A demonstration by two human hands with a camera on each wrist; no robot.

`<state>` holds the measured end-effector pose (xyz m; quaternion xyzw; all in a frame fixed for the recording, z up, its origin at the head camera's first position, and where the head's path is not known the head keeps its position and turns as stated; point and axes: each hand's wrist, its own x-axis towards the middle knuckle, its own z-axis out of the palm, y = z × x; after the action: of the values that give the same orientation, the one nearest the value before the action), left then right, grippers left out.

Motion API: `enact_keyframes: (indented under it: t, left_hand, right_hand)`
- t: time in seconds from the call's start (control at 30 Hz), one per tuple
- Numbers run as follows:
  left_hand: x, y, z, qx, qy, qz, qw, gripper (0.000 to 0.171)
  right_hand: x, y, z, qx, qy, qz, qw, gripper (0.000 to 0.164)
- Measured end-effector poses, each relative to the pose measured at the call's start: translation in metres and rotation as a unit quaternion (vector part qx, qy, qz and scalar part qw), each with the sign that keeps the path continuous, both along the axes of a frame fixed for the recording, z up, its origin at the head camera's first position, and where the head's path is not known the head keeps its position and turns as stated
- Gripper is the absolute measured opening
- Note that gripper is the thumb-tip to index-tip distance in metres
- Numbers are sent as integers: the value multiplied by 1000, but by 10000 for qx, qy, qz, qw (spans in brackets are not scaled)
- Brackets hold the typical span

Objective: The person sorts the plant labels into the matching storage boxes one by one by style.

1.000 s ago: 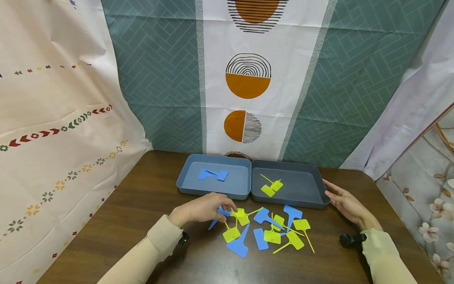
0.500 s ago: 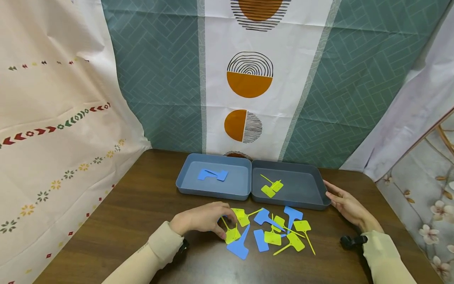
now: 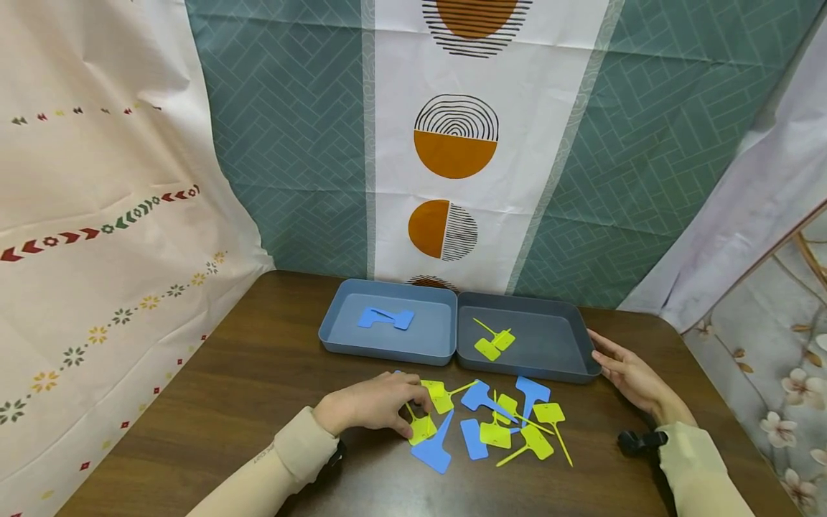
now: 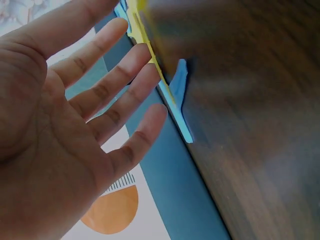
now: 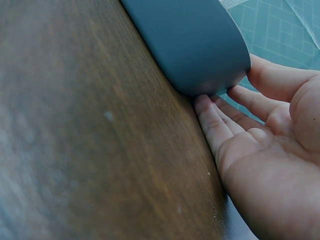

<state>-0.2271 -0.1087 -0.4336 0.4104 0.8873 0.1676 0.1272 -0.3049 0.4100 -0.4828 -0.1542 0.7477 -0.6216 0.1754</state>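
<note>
My left hand reaches down over the left of a loose spread of T-shaped plant labels. Its thumb and index fingertips are right at a yellow plant label, while the other fingers spread loosely in the left wrist view. Next to that label lies a blue plant label; another blue plant label is beyond the fingertips in the left wrist view. My right hand touches the right end of the dark grey tray, its thumb and fingers extended against the outer wall.
A blue-grey tray with blue labels adjoins the dark tray, which contains yellow labels. Several more blue and yellow labels overlap on the brown table in front of the trays. Patterned curtains hang behind.
My left hand has come down and toward me, from over the blue label at the back left to the yellow label. The right hand keeps its place at the tray.
</note>
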Motion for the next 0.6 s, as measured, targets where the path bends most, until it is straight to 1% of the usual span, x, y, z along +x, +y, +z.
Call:
enact_keyframes:
  t: [0.17, 0.47, 0.6]
  left_hand:
    - [0, 1, -2, 75, 58, 6, 10000, 35]
    - [-1, 0, -1, 266, -286, 107, 9992, 39]
    - [-1, -1, -1, 292, -354, 110, 9989, 42]
  right_hand:
    - [0, 0, 0, -111, -41, 0, 9999, 65]
    - [0, 0, -1, -185, -50, -3, 9998, 65]
    - [0, -1, 0, -178, -65, -25, 9998, 65]
